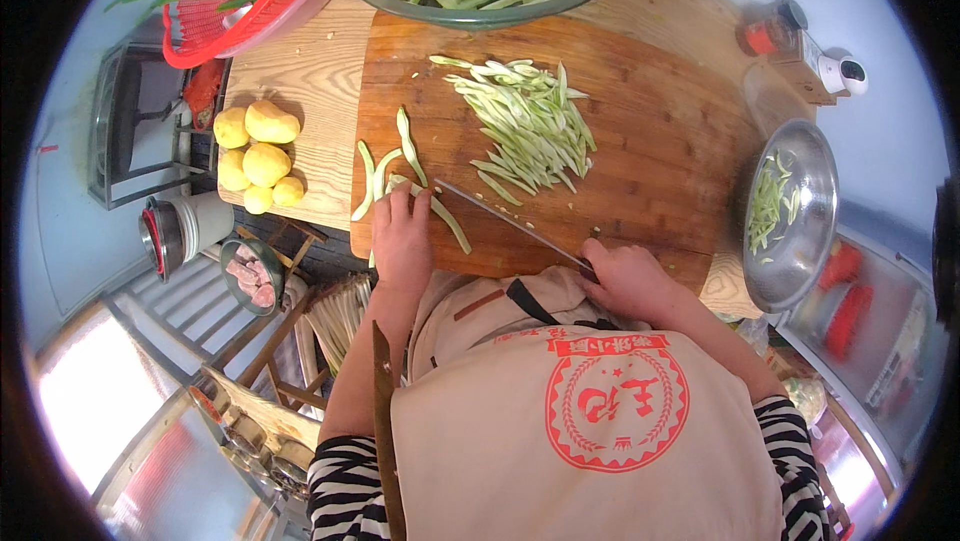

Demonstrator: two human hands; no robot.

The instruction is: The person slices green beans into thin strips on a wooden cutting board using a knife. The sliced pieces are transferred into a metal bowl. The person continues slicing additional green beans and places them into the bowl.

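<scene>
My right hand is closed around the handle of a kitchen knife, whose blade points up and left over the wooden cutting board. At the board's left edge my left hand rests its fingers on a green bean pod; whether it grips the pod is hard to tell. More whole pods lie around those fingers. A pile of slantwise-cut bean slices lies on the middle of the board, with a few small bits between it and the blade.
A large bowl of whole green beans stands behind the board. Several peeled potatoes sit at left, below a red basket with scallions. At right, a steel bowl holds cut beans. A white camera stands at the back right.
</scene>
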